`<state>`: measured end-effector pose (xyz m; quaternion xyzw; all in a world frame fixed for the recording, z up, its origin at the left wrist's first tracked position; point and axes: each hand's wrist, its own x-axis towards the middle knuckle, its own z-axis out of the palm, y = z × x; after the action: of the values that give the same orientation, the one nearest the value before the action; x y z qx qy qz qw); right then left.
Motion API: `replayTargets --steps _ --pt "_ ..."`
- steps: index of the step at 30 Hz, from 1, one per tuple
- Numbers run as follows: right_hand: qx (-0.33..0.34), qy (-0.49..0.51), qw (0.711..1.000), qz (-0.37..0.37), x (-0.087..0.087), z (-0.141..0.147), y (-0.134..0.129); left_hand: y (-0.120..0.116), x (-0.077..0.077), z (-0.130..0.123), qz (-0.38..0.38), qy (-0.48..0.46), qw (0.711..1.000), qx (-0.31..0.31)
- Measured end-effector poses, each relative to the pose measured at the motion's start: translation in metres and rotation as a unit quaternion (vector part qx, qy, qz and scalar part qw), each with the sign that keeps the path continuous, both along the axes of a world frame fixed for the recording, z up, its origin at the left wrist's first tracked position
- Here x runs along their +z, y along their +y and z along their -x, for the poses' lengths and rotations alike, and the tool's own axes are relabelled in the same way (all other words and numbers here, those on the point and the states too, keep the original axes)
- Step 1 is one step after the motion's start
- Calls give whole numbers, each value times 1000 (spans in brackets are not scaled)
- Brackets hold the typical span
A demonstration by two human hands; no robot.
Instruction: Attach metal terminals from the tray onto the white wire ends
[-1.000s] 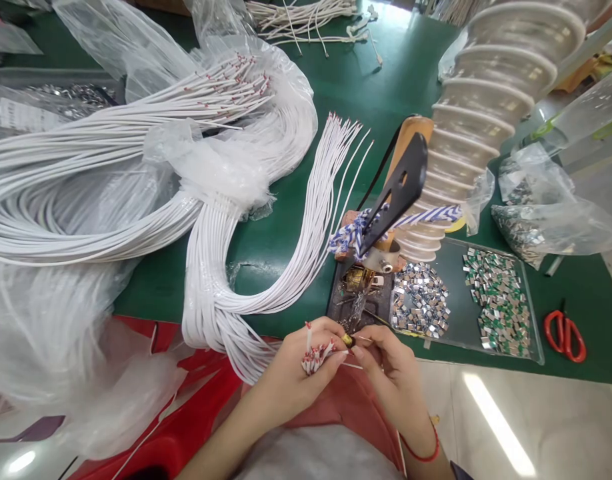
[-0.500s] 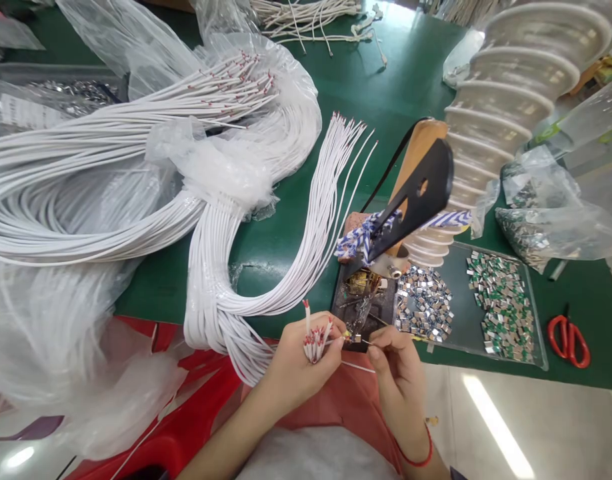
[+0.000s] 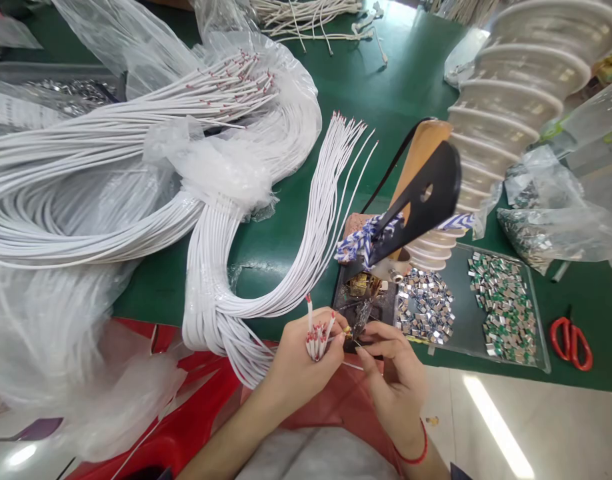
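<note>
Head: left fingers (image 3: 330, 357) clamp cables (image 3: 316, 348), right fingers (image 3: 372, 368) pinch wire (image 3: 357, 344); hose (image 3: 511, 100) hides tray (image 3: 462, 297) corner.

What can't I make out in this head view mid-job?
Head view:
Wires in the left hand: gripped lengths hidden by that hand.
Yellowish piece beside it: too small to identify.
Right hand: anything it pinches is too fine to identify.
Hose: upper end cut off by top edge.
</note>
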<state>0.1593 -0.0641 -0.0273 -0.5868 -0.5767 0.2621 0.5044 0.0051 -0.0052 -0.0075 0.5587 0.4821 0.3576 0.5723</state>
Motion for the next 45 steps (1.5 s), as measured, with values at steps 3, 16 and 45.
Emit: replayTargets --steps 3,16,45 --pt "-2 23 1000 9 2 -1 4 1 1 0 -14 2 1000 -3" --pt "13 47 999 -20 11 0 12 0 9 0 -53 16 998 19" --pt "50 53 997 -6 15 -4 17 -4 6 1 -37 -9 999 26"
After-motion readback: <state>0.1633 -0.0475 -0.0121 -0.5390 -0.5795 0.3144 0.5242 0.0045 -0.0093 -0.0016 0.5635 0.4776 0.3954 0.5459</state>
